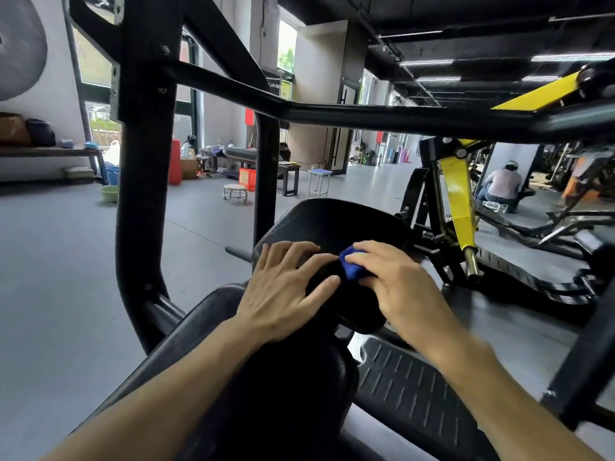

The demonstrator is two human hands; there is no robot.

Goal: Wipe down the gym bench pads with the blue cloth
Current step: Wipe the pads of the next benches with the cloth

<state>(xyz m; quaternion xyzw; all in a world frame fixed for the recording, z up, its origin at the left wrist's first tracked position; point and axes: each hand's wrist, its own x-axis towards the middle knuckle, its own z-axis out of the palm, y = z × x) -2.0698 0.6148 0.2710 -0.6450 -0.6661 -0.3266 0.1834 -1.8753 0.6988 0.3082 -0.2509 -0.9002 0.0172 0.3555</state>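
The blue cloth is bunched small under the right hand, whose curled fingers press it onto the near edge of the upper black pad. The left hand lies flat, fingers spread, steadying that pad. Wadded this tight, the cloth could cover only a thin strip and leave patches unwiped. The black frame bar crossing close overhead could catch the person's head on a long stroke.

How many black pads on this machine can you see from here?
3: the upper pad beyond the hands, the small pad under the left hand and the right hand holding the blue cloth, and the long pad nearest. Others may be hidden.
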